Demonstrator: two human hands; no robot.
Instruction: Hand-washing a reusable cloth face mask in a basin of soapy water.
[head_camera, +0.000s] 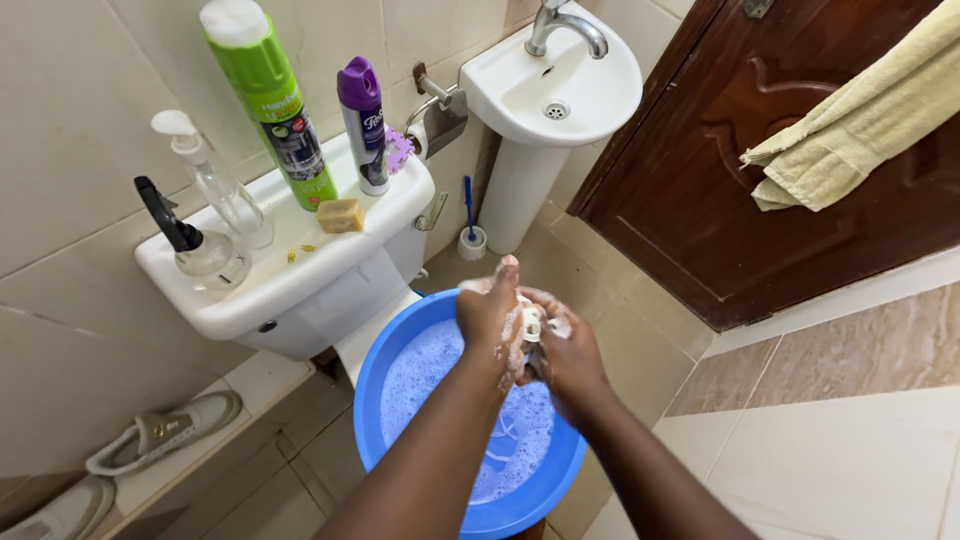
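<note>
Both hands, our left hand (490, 315) and right hand (568, 352), are closing fingers around a small white sudsy item (533, 324), scrubbing it above the round blue plastic basin (400, 350) of soapy water, so we are judging a dip-rinse comes next.

Both forearms are bare from the bottom of the frame up to the wrists, with no sleeves, watch, bracelet or rings to be seen. The left hand (490, 318) is streaked with white suds along its back and edge, and the right hand (567, 352) carries patches of the same foam near the fingers (548, 322), which look wet and glossy.
</note>
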